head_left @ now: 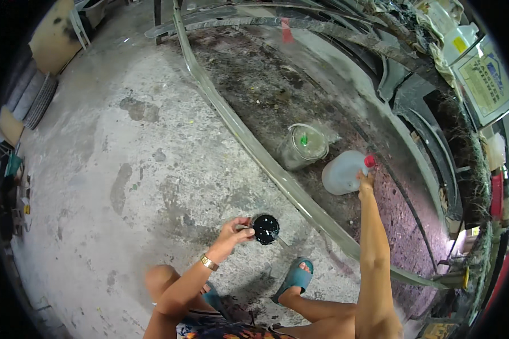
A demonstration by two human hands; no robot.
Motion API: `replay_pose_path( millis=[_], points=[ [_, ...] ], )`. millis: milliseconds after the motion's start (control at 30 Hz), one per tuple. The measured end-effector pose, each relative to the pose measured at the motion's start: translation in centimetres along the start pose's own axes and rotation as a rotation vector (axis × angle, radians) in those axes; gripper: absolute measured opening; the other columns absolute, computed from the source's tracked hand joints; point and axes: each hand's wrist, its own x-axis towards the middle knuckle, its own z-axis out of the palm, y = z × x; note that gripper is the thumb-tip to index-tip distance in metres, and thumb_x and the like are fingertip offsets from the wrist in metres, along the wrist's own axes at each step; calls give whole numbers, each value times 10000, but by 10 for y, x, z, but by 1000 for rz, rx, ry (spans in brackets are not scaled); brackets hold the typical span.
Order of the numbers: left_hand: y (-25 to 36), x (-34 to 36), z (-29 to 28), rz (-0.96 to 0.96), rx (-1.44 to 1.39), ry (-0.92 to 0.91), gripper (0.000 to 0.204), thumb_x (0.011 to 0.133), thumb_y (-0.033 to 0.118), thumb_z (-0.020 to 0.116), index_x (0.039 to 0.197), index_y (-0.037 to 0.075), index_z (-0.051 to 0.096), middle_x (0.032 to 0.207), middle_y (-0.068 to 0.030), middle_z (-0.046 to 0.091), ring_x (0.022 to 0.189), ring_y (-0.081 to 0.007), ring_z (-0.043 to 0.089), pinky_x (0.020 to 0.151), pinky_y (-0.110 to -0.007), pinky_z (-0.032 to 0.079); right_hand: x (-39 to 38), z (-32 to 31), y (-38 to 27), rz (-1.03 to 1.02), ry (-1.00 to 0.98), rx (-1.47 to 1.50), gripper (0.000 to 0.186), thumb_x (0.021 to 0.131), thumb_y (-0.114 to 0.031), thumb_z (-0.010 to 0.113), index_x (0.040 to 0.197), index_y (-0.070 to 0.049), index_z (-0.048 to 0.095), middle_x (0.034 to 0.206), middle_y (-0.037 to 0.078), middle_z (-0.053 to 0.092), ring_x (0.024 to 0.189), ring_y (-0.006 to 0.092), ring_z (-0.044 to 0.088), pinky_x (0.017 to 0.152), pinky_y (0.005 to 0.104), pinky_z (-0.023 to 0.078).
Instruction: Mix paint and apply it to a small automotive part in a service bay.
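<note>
My left hand (229, 236), with a gold watch on its wrist, is closed round a small round cup (254, 221). Glossy black liquid (264, 227) shows inside, and a thin stick (281, 241) sticks out past the rim on the right. With my arm stretched out to the right, my right hand (366, 183) grips a large translucent plastic jug (342, 172) near its handle. A red cap (370, 161) sits on the jug. Whether the jug rests on the ground or is lifted, I cannot tell.
A metal can (298, 151) with a wire handle and a green mark stands left of the jug. A long pale rail (249, 141) runs diagonally between the cup and jug. Dark curved panels (418, 124) stack up at the right. A tyre (42, 101) lies far left.
</note>
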Motion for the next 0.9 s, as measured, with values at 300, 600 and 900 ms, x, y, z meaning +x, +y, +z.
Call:
replay_pose_path(
  millis=[300, 600, 900],
  points=[
    [40, -35, 60, 127, -68, 8, 486, 819, 111, 740, 1243, 5, 529, 1179, -53, 569, 1050, -145, 573, 888, -310, 486, 32, -67, 16, 12, -6, -359, 400, 881, -147, 663, 1260, -61, 567, 958, 80, 620, 833, 192, 609, 783, 326, 504],
    [175, -172, 148, -23, 5, 121, 486, 837, 46, 712, 1281, 7, 517, 1227, -53, 565, 1057, -143, 568, 905, -314, 486, -377, -126, -222, -246, -581, -69, 673, 823, 39, 652, 1446, -72, 423, 1080, 80, 593, 927, 176, 572, 836, 316, 482],
    [297, -310, 308, -182, 83, -14, 463, 868, 77, 695, 1282, -3, 505, 1209, -92, 589, 1031, -154, 613, 865, -308, 548, -583, -278, -434, -262, -296, 56, 460, 787, 2, 744, 1226, -57, 623, 989, 85, 623, 839, 190, 583, 757, 298, 486]
  ],
)
